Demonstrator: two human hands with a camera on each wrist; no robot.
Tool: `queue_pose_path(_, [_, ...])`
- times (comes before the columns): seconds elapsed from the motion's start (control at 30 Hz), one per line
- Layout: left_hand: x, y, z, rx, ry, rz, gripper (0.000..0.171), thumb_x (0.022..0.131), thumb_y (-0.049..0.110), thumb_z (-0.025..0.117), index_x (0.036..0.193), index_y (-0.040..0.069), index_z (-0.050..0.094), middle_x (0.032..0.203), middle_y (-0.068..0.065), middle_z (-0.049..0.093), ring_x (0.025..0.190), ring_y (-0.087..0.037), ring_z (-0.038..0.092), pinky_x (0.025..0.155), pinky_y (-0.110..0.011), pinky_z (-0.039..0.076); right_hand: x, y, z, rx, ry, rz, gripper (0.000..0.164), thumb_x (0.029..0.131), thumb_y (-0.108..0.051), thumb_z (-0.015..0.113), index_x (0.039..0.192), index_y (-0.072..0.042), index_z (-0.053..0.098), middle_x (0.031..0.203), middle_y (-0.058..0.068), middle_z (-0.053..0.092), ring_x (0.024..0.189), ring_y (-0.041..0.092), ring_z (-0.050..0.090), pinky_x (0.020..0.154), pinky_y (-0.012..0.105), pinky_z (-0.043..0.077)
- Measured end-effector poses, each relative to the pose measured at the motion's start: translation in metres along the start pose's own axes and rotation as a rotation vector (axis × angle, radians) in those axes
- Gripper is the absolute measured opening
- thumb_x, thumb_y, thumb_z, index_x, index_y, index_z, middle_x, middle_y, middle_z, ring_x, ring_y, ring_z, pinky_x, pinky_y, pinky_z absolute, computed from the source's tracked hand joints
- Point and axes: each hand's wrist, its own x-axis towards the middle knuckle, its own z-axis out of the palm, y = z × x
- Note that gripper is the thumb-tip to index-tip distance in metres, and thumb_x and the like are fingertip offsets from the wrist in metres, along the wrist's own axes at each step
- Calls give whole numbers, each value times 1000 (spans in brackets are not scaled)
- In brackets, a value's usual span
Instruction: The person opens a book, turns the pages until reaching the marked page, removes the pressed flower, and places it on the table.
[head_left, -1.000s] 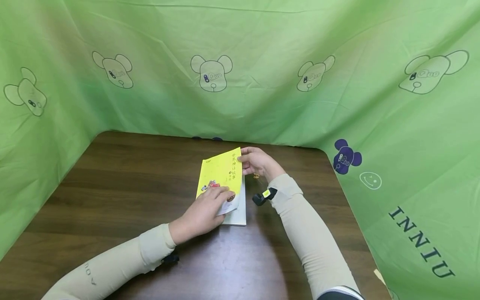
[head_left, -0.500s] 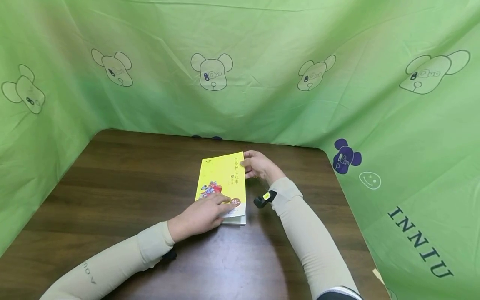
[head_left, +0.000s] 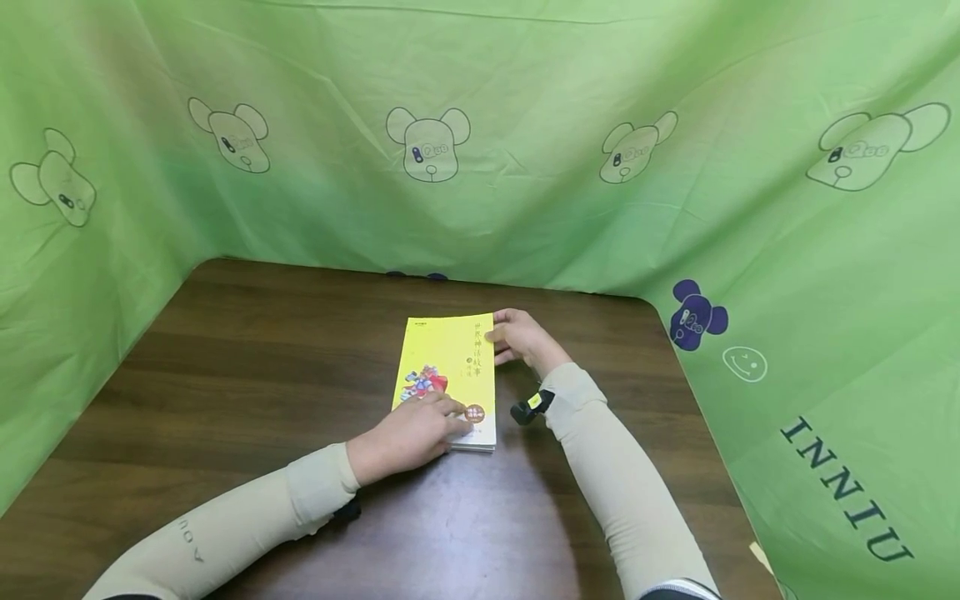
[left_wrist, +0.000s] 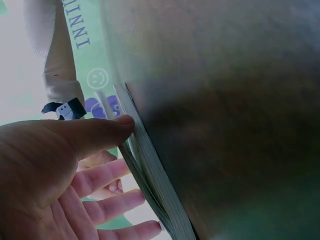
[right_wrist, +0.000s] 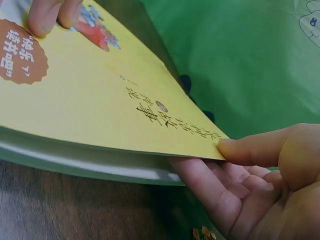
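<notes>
A paperback book (head_left: 438, 350) with a yellow cover, a small coloured picture and a round brown badge lies on the dark table. My left hand (head_left: 408, 433) rests on its lower left part, fingers fairly straight over the cover. In the left wrist view the thumb (left_wrist: 107, 135) touches the page edges at the bottom. At the upper right edge my right hand (head_left: 521, 340) pinches the front part of the book. The right wrist view shows that thumb (right_wrist: 250, 149) on the cover and a finger (right_wrist: 205, 185) beneath, with a narrow gap above the lower pages.
The brown wooden table (head_left: 225, 375) spreads around the book. A green cloth (head_left: 525, 208) printed with bear heads hangs behind and at both sides. A black wrist camera (head_left: 532, 406) is strapped to the right sleeve. A small orange-brown thing (right_wrist: 204, 233) shows below the right hand.
The raised front of the book has come down nearly flat over the lower pages. My right hand has lowered slightly with it; the left hand has stayed on the cover.
</notes>
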Motion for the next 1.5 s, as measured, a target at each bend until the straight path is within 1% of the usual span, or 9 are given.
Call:
queue_pose_path(0.3, [2, 3, 0, 37, -11, -8, 32, 87, 24, 83, 118, 26, 78, 127, -3, 70, 118, -26, 62, 91, -44, 57, 3, 6, -2, -24, 64, -37, 56, 95, 1, 66, 147, -4, 45, 129, 20, 61, 90, 30, 73, 71, 43, 63])
queue_pose_path(0.57, [4, 3, -1, 53, -40, -18, 36, 85, 22, 84, 120, 29, 77, 127, -1, 70, 118, -26, 61, 88, -46, 58, 0, 10, -3, -65, 96, -102, 58, 93, 7, 66, 146, 0, 44, 125, 22, 57, 82, 28, 69, 68, 42, 63])
queue_pose_path(0.73, [5, 3, -1, 62, -58, -17, 36, 86, 25, 84, 121, 29, 77, 129, -1, 69, 120, -26, 61, 88, -46, 58, -5, 8, -1, -117, 109, -130, 53, 93, 8, 65, 143, 1, 48, 120, 21, 58, 81, 29, 70, 68, 43, 63])
queue_pose_path(0.9, [4, 3, 0, 76, -73, -10, 37, 87, 27, 83, 123, 30, 76, 130, 0, 69, 121, -25, 60, 89, -45, 57, -11, 9, 5, -272, 153, -189, 47, 92, 8, 66, 137, -1, 53, 119, 20, 59, 79, 29, 70, 64, 39, 62])
queue_pose_path(1.07, [3, 1, 2, 83, -77, 0, 38, 88, 30, 82, 125, 30, 74, 132, 1, 68, 123, -24, 59, 94, -46, 55, -19, 11, 10, -459, 206, -223, 49, 92, 7, 67, 139, -3, 53, 130, 20, 59, 72, 26, 71, 61, 33, 61])
queue_pose_path(1.17, [2, -1, 5, 87, -77, 11, 37, 89, 30, 81, 126, 30, 74, 134, 1, 67, 125, -24, 59, 96, -46, 54, -24, 10, 14, -563, 221, -237, 52, 92, 6, 67, 141, -4, 52, 135, 20, 58, 74, 25, 71, 64, 32, 60])
queue_pose_path(1.37, [1, -5, 4, 40, -64, 25, 25, 88, 25, 80, 113, 23, 76, 124, 1, 70, 120, -22, 62, 98, -42, 54, -34, 10, 20, -845, 220, -366, 45, 91, 8, 63, 136, 0, 59, 134, 21, 60, 107, 30, 65, 91, 41, 56])
queue_pose_path(1.43, [1, -6, 3, 14, -58, 24, 22, 88, 23, 81, 110, 21, 76, 121, 1, 71, 118, -21, 63, 99, -40, 53, -37, 11, 21, -914, 217, -415, 44, 90, 8, 61, 133, 2, 61, 136, 22, 59, 116, 31, 61, 100, 44, 51])
queue_pose_path(1.5, [0, -7, 2, -7, -54, 26, 21, 88, 21, 80, 110, 19, 77, 121, 0, 72, 118, -21, 63, 100, -40, 52, -40, 13, 23, -938, 208, -441, 43, 91, 8, 61, 133, 3, 61, 140, 24, 55, 118, 33, 62, 103, 45, 50])
